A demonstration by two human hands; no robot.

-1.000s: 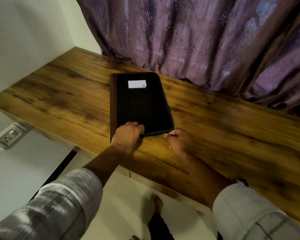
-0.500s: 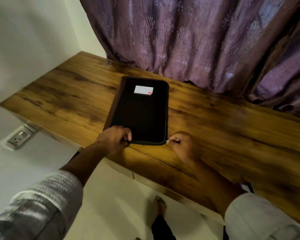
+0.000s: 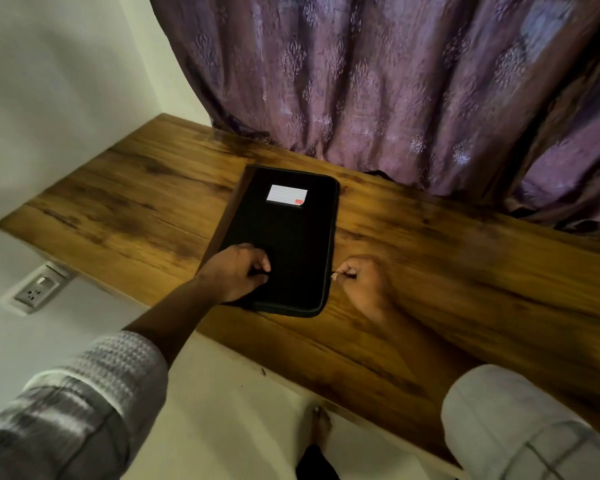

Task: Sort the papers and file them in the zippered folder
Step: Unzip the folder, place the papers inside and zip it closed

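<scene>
Two hands are at work on the black zippered folder (image 3: pixel 284 244), which lies flat on the wooden desk (image 3: pixel 136 202) with its far end close to the purple curtain (image 3: pixel 378 81) and its near end just short of the desk's front edge. A small white label (image 3: pixel 287 195) sits on the cover toward the far end. The left hand (image 3: pixel 238 275) rests on the near left part of the cover, fingers bent into a loose fist and weighing on the fabric, with nothing I can see inside the curl. The right hand (image 3: pixel 362 282) lies on the wood just beside the folder's right edge, thumb and forefinger pinched on the zipper pull (image 3: pixel 333 274), the other fingers tucked in. Below the desk's left end a wall socket (image 3: pixel 37 289) shows on the white wall, and a bare foot (image 3: pixel 321 424) stands on the pale floor.
</scene>
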